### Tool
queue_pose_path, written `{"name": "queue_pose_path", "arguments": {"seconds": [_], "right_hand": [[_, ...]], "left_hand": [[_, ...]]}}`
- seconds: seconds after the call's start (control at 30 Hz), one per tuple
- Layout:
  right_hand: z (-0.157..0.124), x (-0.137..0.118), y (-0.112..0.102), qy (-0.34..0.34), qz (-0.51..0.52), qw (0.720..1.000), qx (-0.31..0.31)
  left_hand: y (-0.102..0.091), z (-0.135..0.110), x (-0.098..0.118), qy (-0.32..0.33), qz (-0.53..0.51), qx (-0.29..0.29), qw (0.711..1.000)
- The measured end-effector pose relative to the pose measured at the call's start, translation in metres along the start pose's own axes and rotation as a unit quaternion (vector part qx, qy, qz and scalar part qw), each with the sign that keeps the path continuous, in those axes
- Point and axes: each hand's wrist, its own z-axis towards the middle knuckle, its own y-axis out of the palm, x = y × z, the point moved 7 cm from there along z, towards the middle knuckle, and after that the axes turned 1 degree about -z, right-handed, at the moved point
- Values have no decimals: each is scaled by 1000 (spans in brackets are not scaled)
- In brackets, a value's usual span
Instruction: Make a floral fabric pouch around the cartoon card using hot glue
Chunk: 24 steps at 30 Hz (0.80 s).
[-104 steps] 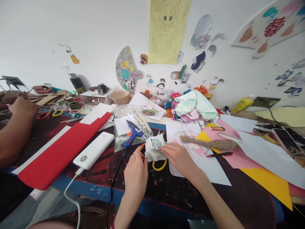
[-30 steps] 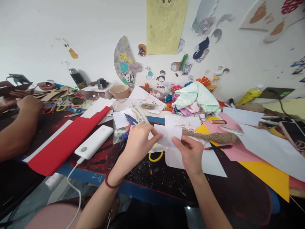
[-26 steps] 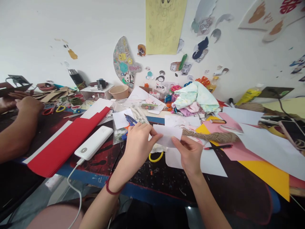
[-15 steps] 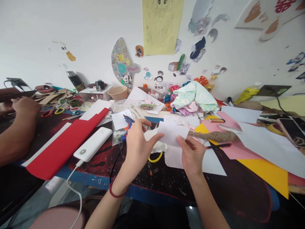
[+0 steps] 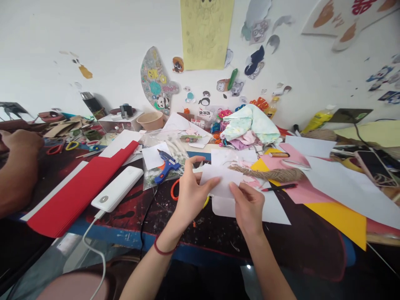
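A small white piece of paper [image 5: 220, 181] is held up over the table between my two hands. My left hand [image 5: 195, 185] grips its left side, thumb on the front face and fingers behind. At its lower right, my right hand [image 5: 249, 204] pinches it between thumb and fingers. Below it lies a larger white sheet [image 5: 276, 212], partly covered. Scissors with an orange loop [image 5: 175, 190] and a yellow loop rest under my left hand, mostly hidden. A blue glue gun [image 5: 168, 166] lies just left of my hands.
On the left are a white power bank [image 5: 118, 189] with a cable and a stack of red paper [image 5: 78, 191]. Rightward lie a twine bundle [image 5: 281, 174], a pen [image 5: 281, 187], pink and yellow paper [image 5: 340, 216] and a phone [image 5: 375, 166]. Another person's hand [image 5: 21, 143] is at far left.
My left hand has moved right and closed on the paper's left side. The glue gun and orange scissor loop are now uncovered. The view has shifted slightly.
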Motion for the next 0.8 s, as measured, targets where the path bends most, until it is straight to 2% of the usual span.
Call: {"name": "queue_pose_path", "arguments": {"seconds": [0.13,0.27,0.43,0.6,0.8], "right_hand": [[2,-1,-4,14,-39,999,-22],[5,0,-6,35,-45,997,-59],[5,-5,-4,29,-62,993,-100],[5,-9,-5,19,-41,994,-103],[4,-14,-9,19,-79,992,-92]], "left_hand": [[-3,-2,6,10,26,-23,999],[-6,-2,10,23,78,-22,996],[-7,-2,9,26,110,-28,993],[-9,-3,13,35,118,-24,992],[-8,-9,17,43,118,-35,992]]}}
